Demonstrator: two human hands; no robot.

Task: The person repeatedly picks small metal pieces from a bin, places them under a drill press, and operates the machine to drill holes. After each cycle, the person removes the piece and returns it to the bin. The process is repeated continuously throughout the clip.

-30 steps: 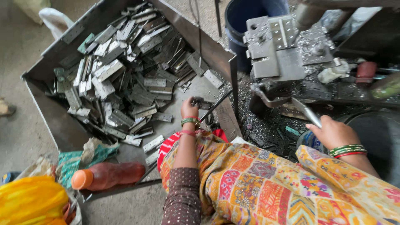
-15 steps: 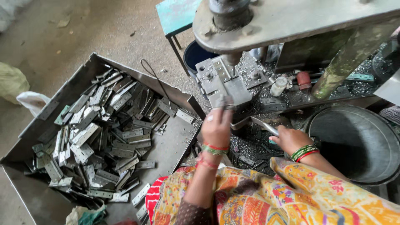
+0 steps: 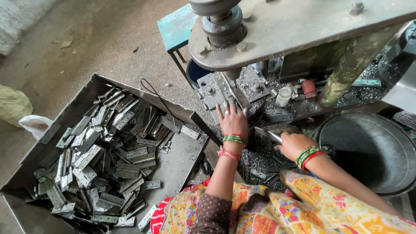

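Left hand's fingertips under press

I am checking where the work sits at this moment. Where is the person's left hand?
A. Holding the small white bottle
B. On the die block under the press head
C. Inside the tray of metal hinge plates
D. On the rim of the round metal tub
B: the left hand rests with its fingers on the die block of the press, apart from the tray of hinge plates and the round tub.
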